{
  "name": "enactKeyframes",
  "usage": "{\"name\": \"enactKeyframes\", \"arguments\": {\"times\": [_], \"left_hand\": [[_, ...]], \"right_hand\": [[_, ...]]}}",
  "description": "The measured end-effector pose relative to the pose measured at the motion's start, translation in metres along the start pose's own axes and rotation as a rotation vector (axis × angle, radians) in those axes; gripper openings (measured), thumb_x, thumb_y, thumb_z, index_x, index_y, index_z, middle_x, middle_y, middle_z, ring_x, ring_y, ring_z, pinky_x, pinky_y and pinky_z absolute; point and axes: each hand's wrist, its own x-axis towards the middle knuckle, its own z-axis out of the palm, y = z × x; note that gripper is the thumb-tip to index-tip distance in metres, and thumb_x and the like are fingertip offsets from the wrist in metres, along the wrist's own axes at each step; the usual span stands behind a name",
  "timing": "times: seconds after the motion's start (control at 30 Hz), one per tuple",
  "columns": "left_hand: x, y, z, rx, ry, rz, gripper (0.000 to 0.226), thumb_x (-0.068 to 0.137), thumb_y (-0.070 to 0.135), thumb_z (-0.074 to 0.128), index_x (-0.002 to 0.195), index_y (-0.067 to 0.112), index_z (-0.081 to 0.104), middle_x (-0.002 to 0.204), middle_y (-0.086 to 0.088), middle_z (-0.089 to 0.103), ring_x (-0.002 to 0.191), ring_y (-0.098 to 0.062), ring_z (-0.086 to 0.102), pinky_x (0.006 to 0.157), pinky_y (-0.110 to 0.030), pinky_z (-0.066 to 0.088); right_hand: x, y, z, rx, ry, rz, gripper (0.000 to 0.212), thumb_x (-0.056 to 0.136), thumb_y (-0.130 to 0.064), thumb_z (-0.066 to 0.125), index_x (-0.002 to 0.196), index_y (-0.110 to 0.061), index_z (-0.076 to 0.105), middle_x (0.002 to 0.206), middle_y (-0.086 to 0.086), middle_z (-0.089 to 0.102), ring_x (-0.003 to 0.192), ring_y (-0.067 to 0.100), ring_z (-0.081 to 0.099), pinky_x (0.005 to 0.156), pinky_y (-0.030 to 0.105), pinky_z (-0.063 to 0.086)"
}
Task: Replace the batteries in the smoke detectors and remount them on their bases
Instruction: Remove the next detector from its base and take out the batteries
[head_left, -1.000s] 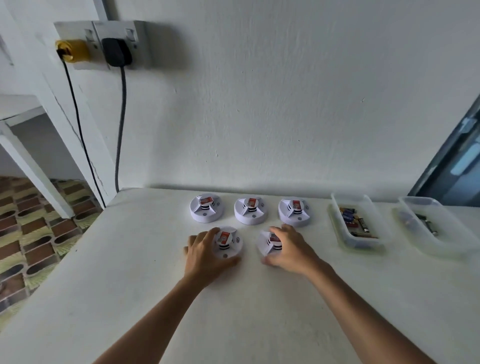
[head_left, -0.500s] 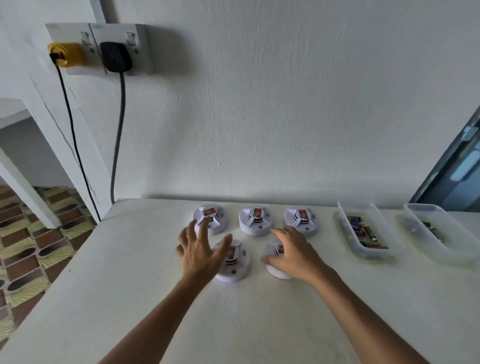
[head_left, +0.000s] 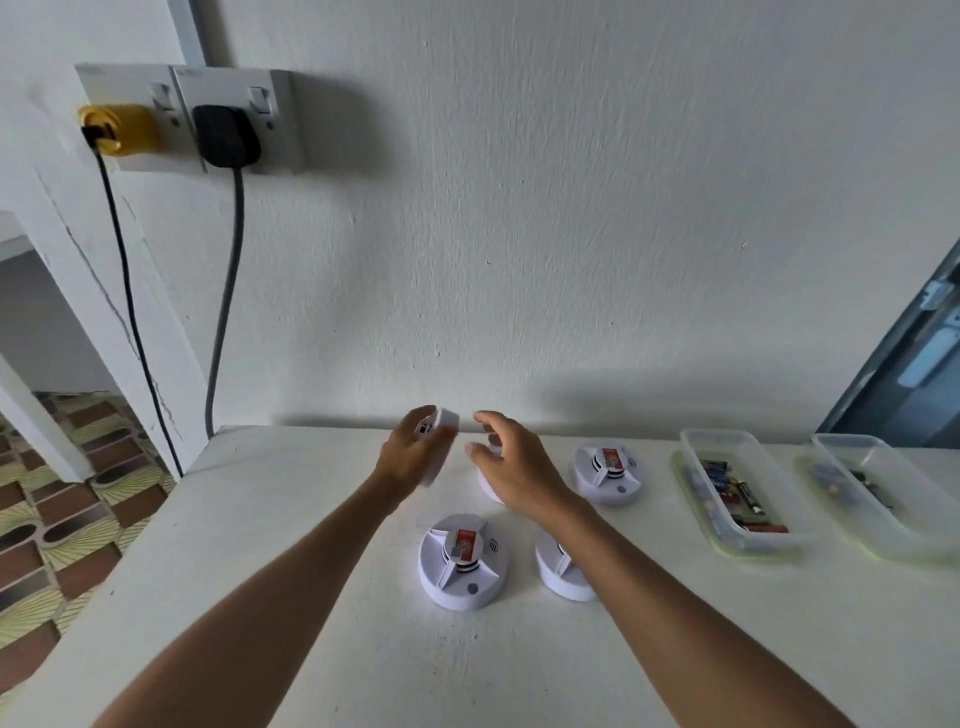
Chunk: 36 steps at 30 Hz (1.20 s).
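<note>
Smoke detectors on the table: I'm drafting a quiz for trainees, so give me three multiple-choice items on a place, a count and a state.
1. Where is the lifted smoke detector? A in the left hand; B in a tray; C on the floor.
2. How many clear trays stand at the table's right? A one; B two; C four.
3. How is the right hand? A gripping a battery; B flat on the wall; C open, holding nothing.

Answers: 1 A, its fingers curl round the raised detector. 2 B, the near tray and the far tray. 3 C, its fingers are spread beside the detector.
</note>
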Motion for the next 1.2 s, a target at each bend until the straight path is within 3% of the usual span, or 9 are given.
{"name": "enactKeyframes", "arguments": {"times": [0.07,0.23,0.33,0.5,0.73,0.9,1.0,1.07,1.2], "left_hand": [[-0.013,0.021,-0.002,-0.318,-0.172,0.028,0.044,0.083,0.047,0.044,0.108,0.014,0.059,0.100,-0.018,0.059,0.080,-0.021,0.059,0.065,-0.030,0.049],[-0.043,0.052,-0.007,-0.756,-0.312,0.027,0.050,0.095,0.036,0.026,0.118,0.002,0.056,0.109,-0.016,0.068,0.102,-0.024,0.066,0.082,-0.037,0.054],[-0.049,0.058,-0.015,-0.809,-0.267,-0.039,0.051,0.097,0.035,0.025,0.109,0.005,0.065,0.106,-0.016,0.070,0.099,-0.024,0.068,0.083,-0.039,0.053],[-0.058,0.063,-0.023,-0.730,-0.277,-0.222,0.043,0.087,0.040,0.038,0.094,0.012,0.070,0.099,-0.015,0.061,0.087,-0.026,0.056,0.082,-0.044,0.042],[-0.060,0.062,-0.030,-0.867,-0.174,-0.389,0.037,0.085,0.040,0.044,0.089,0.014,0.070,0.091,-0.014,0.070,0.085,-0.028,0.062,0.085,-0.044,0.046],[-0.060,0.051,-0.042,-1.002,-0.057,-0.397,0.037,0.086,0.038,0.044,0.095,0.013,0.069,0.097,-0.017,0.068,0.093,-0.035,0.058,0.089,-0.048,0.046],[-0.061,0.042,-0.052,-1.043,0.055,-0.411,0.037,0.088,0.040,0.044,0.099,0.012,0.066,0.105,-0.018,0.063,0.099,-0.037,0.056,0.090,-0.050,0.045],[-0.062,0.035,-0.062,-1.103,0.137,-0.432,0.037,0.088,0.042,0.046,0.104,0.012,0.063,0.111,-0.018,0.058,0.104,-0.038,0.052,0.089,-0.052,0.045],[-0.069,0.020,-0.085,-1.168,0.249,-0.438,0.037,0.087,0.042,0.049,0.106,0.013,0.061,0.115,-0.018,0.056,0.106,-0.038,0.051,0.088,-0.054,0.046]], "right_hand": [[0.001,-0.009,0.006,0.118,0.042,-0.024,0.045,0.093,-0.033,0.059,0.135,-0.017,0.052,0.131,0.003,0.058,0.118,0.016,0.055,0.100,0.033,0.045],[0.007,-0.023,0.005,0.272,0.123,-0.035,0.053,0.071,-0.030,0.082,0.118,-0.016,0.060,0.114,0.000,0.063,0.099,0.013,0.061,0.079,0.024,0.054],[0.007,-0.031,-0.010,0.275,-0.013,-0.003,0.057,0.062,-0.019,0.087,0.111,-0.014,0.058,0.106,-0.001,0.062,0.095,0.015,0.060,0.067,0.011,0.046],[0.004,-0.035,-0.022,-0.028,-0.107,-0.149,0.052,0.059,-0.023,0.086,0.101,-0.013,0.055,0.102,0.003,0.060,0.091,0.021,0.057,0.074,0.032,0.049],[-0.009,-0.044,-0.005,0.130,-0.038,-0.102,0.058,0.051,-0.028,0.080,0.101,-0.021,0.052,0.101,-0.004,0.053,0.083,0.010,0.055,0.063,0.017,0.043],[-0.004,-0.046,0.019,0.251,0.103,-0.051,0.018,0.077,-0.014,0.075,0.078,-0.011,0.057,0.076,0.001,0.058,0.060,0.009,0.050,0.047,0.012,0.037],[0.006,-0.041,0.032,0.507,0.181,0.104,0.006,0.089,-0.011,0.062,0.091,-0.007,0.063,0.084,0.012,0.067,0.068,0.024,0.064,0.048,0.029,0.051],[0.019,-0.025,0.041,0.203,0.225,0.125,0.013,0.094,-0.012,0.051,0.100,-0.009,0.062,0.095,0.014,0.067,0.084,0.033,0.065,0.060,0.033,0.051],[0.038,-0.006,0.069,-0.277,-0.207,0.127,0.036,0.094,-0.013,0.037,0.126,-0.007,0.053,0.132,0.017,0.055,0.119,0.034,0.052,0.092,0.035,0.042]]}}
